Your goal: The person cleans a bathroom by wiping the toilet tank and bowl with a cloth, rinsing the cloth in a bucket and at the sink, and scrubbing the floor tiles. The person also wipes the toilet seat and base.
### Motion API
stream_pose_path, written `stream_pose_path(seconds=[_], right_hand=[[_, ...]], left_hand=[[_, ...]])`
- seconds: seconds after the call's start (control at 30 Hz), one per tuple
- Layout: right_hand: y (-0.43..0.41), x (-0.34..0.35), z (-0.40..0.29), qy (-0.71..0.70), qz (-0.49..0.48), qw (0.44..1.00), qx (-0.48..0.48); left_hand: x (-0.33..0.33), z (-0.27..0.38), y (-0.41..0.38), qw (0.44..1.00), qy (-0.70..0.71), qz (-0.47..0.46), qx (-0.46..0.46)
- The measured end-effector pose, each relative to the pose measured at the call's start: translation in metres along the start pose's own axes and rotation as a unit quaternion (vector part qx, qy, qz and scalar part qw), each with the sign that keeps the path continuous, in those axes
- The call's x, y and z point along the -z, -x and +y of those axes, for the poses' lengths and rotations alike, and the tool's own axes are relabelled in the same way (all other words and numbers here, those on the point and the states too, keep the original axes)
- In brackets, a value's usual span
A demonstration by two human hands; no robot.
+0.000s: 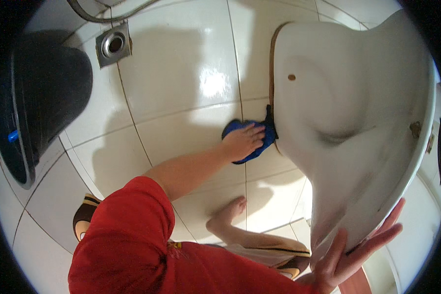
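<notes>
My left hand lies palm down on a blue cloth with dark edging, pressing it to the tiled floor. The cloth's right edge touches the foot of a white ceramic toilet, and a dark corner of it runs up along the base. Brown staining or old sealant lines this base where it meets the floor. At the lower right, my right hand rests against the toilet near its rim, fingers spread. Part of its palm is hidden behind the wrist and thumb.
To the left stands a black bin with a small blue object at its rim. A square metal floor drain is at the upper left, below a flexible metal hose. My bare foot stands below the cloth.
</notes>
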State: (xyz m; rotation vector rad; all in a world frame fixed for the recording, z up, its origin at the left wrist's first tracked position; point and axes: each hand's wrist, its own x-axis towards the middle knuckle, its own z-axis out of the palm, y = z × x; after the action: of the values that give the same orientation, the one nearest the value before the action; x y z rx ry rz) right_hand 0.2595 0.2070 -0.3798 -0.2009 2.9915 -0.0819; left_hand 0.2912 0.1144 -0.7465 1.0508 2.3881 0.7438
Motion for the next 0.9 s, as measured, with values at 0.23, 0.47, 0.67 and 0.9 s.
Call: stream_pose_path(seconds=[0.23, 0.47, 0.67, 0.9], right_hand=[[-0.016, -0.002, 0.001, -0.033, 0.048, 0.997, 0.056], [-0.012, 0.005, 0.015, 0.118, 0.01, 0.99, 0.081], [-0.02, 0.008, 0.007, -0.015, -0.005, 0.992, 0.122], [-0.012, 0.013, 0.006, -0.016, -0.02, 0.995, 0.099]], left_hand=[[0.132, -0.163, -0.061, 0.922, -0.155, 0.28, 0.22], [0.064, -0.048, -0.038, 0.964, -0.175, 0.022, 0.201], [-0.004, -0.009, 0.02, 0.994, 0.016, 0.084, 0.066], [0.164, -0.177, -0.077, 0.931, -0.127, 0.273, 0.207]])
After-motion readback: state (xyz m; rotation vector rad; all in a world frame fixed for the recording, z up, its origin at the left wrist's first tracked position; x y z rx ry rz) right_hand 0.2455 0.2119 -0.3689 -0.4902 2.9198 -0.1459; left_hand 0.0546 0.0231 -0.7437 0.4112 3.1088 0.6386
